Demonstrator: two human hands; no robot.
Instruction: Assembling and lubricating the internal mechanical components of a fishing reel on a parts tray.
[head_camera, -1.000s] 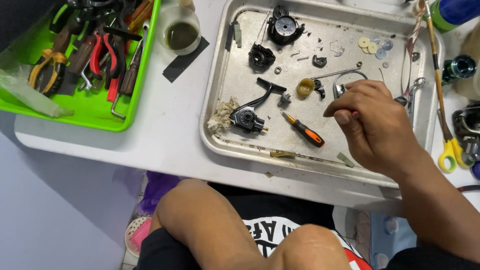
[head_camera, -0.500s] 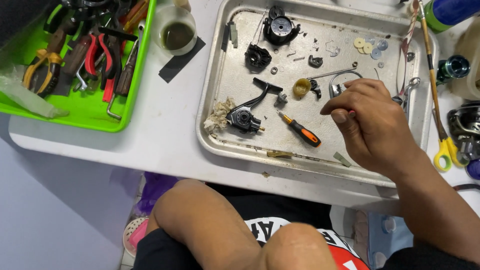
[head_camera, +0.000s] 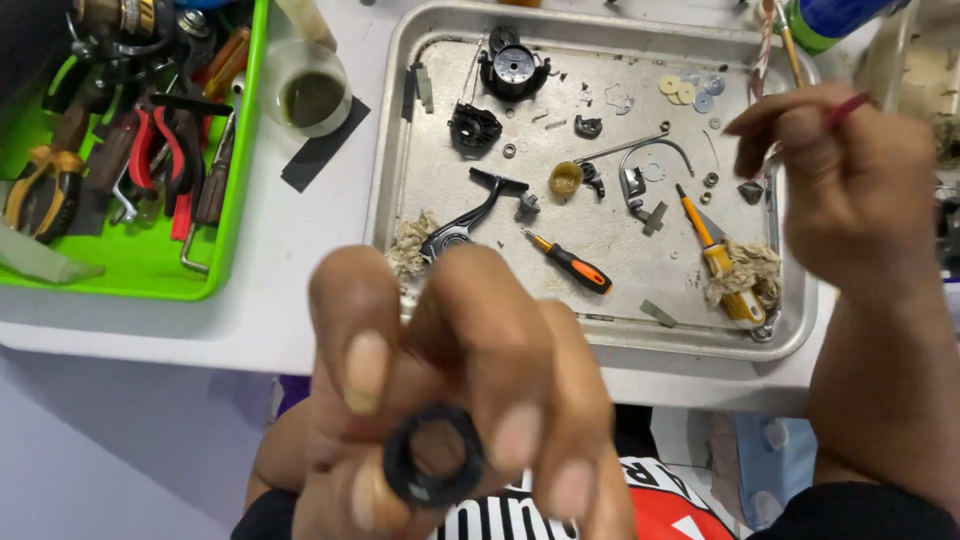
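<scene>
My left hand (head_camera: 455, 400) is raised close to the camera and blurred. Its fingertips pinch a small black ring-shaped part (head_camera: 434, 466). My right hand (head_camera: 850, 190) hovers over the right edge of the metal tray (head_camera: 392, 130), fingers closed on a thin red-tipped stick (head_camera: 846, 108). In the tray lie a black reel handle (head_camera: 470, 215), an orange-and-black screwdriver (head_camera: 570, 262), a yellow-handled tool (head_camera: 718, 255) on a wad of fibre, a wire bail (head_camera: 640, 150), black housings (head_camera: 512, 68) and several small washers and screws.
A green bin (head_camera: 130, 260) at the left holds pliers, screwdrivers and keys. A small clear cup of dark liquid (head_camera: 312, 95) stands between bin and tray on a black strip. A blue-and-green bottle (head_camera: 830, 15) sits at the top right. The white table's front edge runs below the tray.
My left hand has come up from my lap toward the camera with the black ring. My right hand rose from the tray's middle toward its right edge, holding the stick.
</scene>
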